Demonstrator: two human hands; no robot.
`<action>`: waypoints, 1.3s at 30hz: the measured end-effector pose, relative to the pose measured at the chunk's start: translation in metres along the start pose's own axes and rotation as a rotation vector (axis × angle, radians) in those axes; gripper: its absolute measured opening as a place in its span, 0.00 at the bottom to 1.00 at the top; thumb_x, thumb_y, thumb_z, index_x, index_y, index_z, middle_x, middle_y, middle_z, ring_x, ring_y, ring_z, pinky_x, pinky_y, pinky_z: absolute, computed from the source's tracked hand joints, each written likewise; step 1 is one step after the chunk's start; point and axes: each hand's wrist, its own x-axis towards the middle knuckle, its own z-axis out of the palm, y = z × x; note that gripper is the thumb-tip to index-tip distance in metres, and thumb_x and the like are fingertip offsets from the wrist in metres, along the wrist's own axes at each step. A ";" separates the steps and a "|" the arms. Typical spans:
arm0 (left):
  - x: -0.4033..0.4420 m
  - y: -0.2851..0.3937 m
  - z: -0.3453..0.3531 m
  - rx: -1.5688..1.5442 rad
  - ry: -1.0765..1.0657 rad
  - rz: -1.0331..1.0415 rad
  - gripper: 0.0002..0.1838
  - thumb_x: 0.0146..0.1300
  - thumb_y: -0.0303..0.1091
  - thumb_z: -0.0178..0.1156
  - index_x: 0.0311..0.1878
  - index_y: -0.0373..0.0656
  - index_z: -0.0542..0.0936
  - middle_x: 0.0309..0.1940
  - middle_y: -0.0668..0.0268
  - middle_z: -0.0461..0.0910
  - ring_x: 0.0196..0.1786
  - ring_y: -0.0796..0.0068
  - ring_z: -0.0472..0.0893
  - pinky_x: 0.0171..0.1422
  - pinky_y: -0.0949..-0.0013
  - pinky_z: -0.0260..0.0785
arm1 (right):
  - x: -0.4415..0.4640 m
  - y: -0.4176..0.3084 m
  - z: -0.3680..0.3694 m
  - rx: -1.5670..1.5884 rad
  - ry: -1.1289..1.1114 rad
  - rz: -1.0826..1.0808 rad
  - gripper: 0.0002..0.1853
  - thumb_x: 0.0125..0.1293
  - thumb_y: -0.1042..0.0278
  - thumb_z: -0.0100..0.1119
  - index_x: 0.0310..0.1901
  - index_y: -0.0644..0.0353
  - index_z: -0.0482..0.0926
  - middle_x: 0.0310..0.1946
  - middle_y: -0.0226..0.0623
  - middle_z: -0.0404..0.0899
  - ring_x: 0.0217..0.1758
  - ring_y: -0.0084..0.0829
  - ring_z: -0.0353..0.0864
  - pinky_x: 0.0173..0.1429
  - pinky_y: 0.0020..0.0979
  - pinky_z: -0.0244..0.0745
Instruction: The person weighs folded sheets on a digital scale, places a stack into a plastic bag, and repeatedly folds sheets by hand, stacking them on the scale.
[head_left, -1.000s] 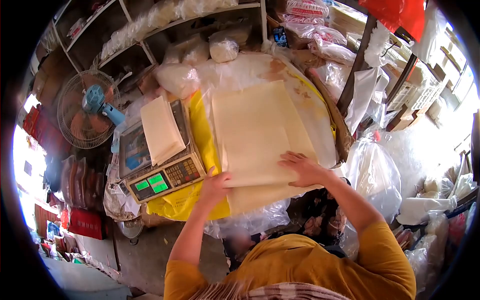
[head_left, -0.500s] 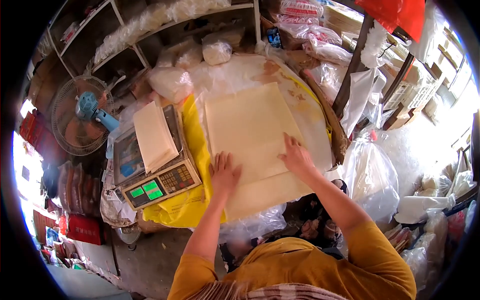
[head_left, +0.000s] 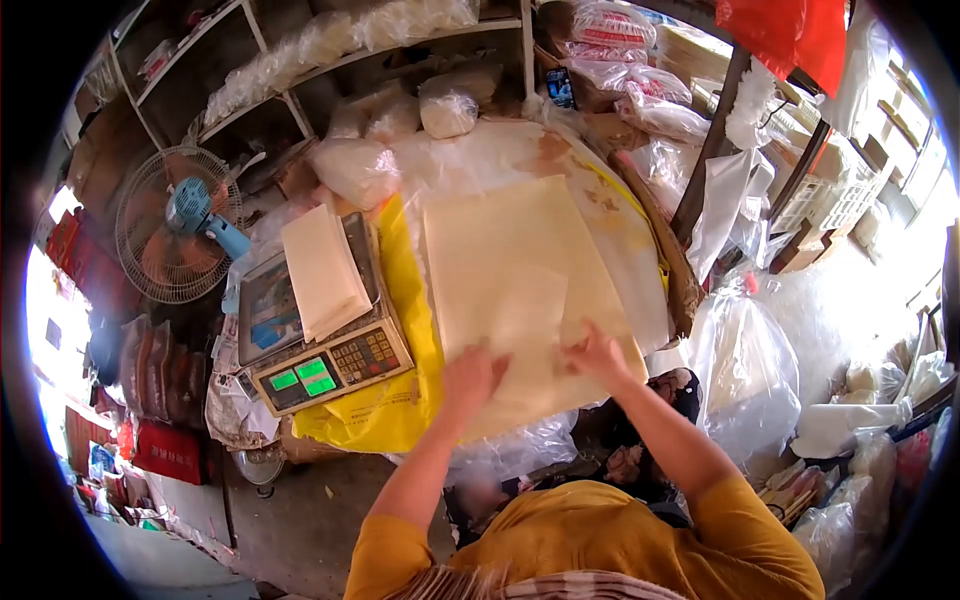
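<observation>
A large, thin, cream-coloured sheet (head_left: 500, 260) lies flat on a stack of similar sheets in front of me, with a faint ripple across its lower middle. My left hand (head_left: 472, 378) is at the sheet's near left part, its fingers curled in and closed on it. On the near right part, my right hand (head_left: 600, 358) has thumb and fingers pinching at the sheet; they are slightly blurred. A digital scale (head_left: 335, 370) with lit green displays stands to the left. Several smaller folded cream sheets (head_left: 322, 270) rest on its pan.
Yellow plastic (head_left: 400, 300) lies between scale and stack. A blue-and-orange fan (head_left: 180, 225) stands at the left. Filled clear bags (head_left: 355, 170) sit along the table's back, below shelves. A large clear bag (head_left: 745, 360) is to the right of the table.
Both hands have drawn nearer to my body, and their flat fingers have curled in. The crosswise edge that showed between them on the sheets is no longer visible. The view has shifted slightly.
</observation>
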 end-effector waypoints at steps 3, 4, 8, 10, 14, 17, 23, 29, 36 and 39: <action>-0.026 0.008 0.004 -0.373 -0.090 0.048 0.30 0.62 0.44 0.61 0.64 0.40 0.69 0.49 0.58 0.78 0.51 0.65 0.78 0.57 0.70 0.69 | -0.003 0.036 0.040 0.189 -0.066 -0.290 0.29 0.63 0.66 0.61 0.63 0.63 0.64 0.41 0.41 0.81 0.43 0.34 0.82 0.46 0.32 0.76; -0.030 0.006 0.011 -0.741 -0.033 0.082 0.30 0.60 0.39 0.62 0.65 0.39 0.68 0.51 0.59 0.77 0.53 0.68 0.77 0.58 0.71 0.68 | 0.000 0.036 0.045 0.377 -0.178 -0.229 0.27 0.64 0.67 0.60 0.64 0.63 0.64 0.42 0.39 0.81 0.42 0.30 0.82 0.46 0.29 0.75; -0.048 -0.015 -0.026 -1.517 0.320 0.190 0.41 0.53 0.18 0.62 0.71 0.37 0.58 0.63 0.63 0.70 0.61 0.76 0.71 0.62 0.73 0.65 | -0.014 -0.053 0.037 0.599 -0.462 -0.220 0.26 0.67 0.73 0.56 0.65 0.64 0.62 0.46 0.42 0.81 0.42 0.28 0.83 0.43 0.27 0.76; -0.036 -0.042 -0.069 -1.463 0.657 0.296 0.43 0.55 0.17 0.59 0.74 0.39 0.53 0.65 0.60 0.67 0.62 0.72 0.71 0.63 0.72 0.66 | -0.026 -0.087 0.036 0.594 -0.466 -0.305 0.26 0.69 0.73 0.54 0.66 0.64 0.60 0.47 0.43 0.80 0.42 0.28 0.84 0.43 0.26 0.77; -0.006 -0.116 -0.175 -1.258 0.829 0.181 0.40 0.56 0.17 0.56 0.73 0.39 0.55 0.60 0.59 0.72 0.56 0.70 0.76 0.58 0.71 0.69 | -0.027 -0.087 0.039 0.460 -0.552 -0.313 0.26 0.70 0.72 0.52 0.67 0.65 0.60 0.48 0.44 0.80 0.42 0.29 0.84 0.44 0.26 0.78; 0.030 -0.189 -0.189 -1.404 0.667 0.128 0.39 0.51 0.16 0.59 0.70 0.35 0.61 0.54 0.62 0.76 0.51 0.73 0.77 0.53 0.73 0.70 | -0.030 -0.071 0.044 0.424 -0.572 -0.237 0.23 0.69 0.73 0.53 0.65 0.66 0.64 0.47 0.43 0.80 0.42 0.29 0.84 0.44 0.26 0.78; 0.042 -0.210 -0.167 -1.145 0.747 -0.086 0.34 0.52 0.22 0.62 0.65 0.32 0.66 0.53 0.60 0.76 0.51 0.71 0.77 0.55 0.71 0.68 | -0.068 -0.114 0.025 0.290 -0.430 -0.604 0.16 0.66 0.74 0.55 0.54 0.68 0.75 0.45 0.44 0.81 0.44 0.30 0.83 0.45 0.27 0.78; -0.019 -0.137 -0.117 -0.420 1.162 0.129 0.30 0.58 0.31 0.62 0.65 0.40 0.67 0.63 0.53 0.66 0.67 0.56 0.65 0.69 0.58 0.58 | -0.164 -0.194 -0.006 0.595 -0.635 -1.313 0.12 0.67 0.67 0.50 0.42 0.66 0.80 0.42 0.39 0.82 0.39 0.30 0.83 0.41 0.29 0.77; -0.074 -0.088 0.031 -0.882 0.652 0.201 0.29 0.62 0.30 0.61 0.66 0.38 0.66 0.65 0.55 0.65 0.65 0.62 0.67 0.67 0.61 0.62 | -0.198 -0.191 -0.006 0.729 -0.198 -1.449 0.14 0.67 0.65 0.50 0.35 0.69 0.80 0.38 0.42 0.82 0.35 0.36 0.81 0.43 0.37 0.78; -0.097 -0.078 0.056 -1.030 0.490 0.216 0.32 0.61 0.29 0.61 0.68 0.37 0.63 0.67 0.57 0.62 0.69 0.65 0.64 0.70 0.63 0.58 | -0.201 -0.173 -0.044 0.230 -0.141 -1.214 0.09 0.63 0.69 0.50 0.32 0.63 0.78 0.39 0.36 0.83 0.36 0.29 0.82 0.38 0.33 0.76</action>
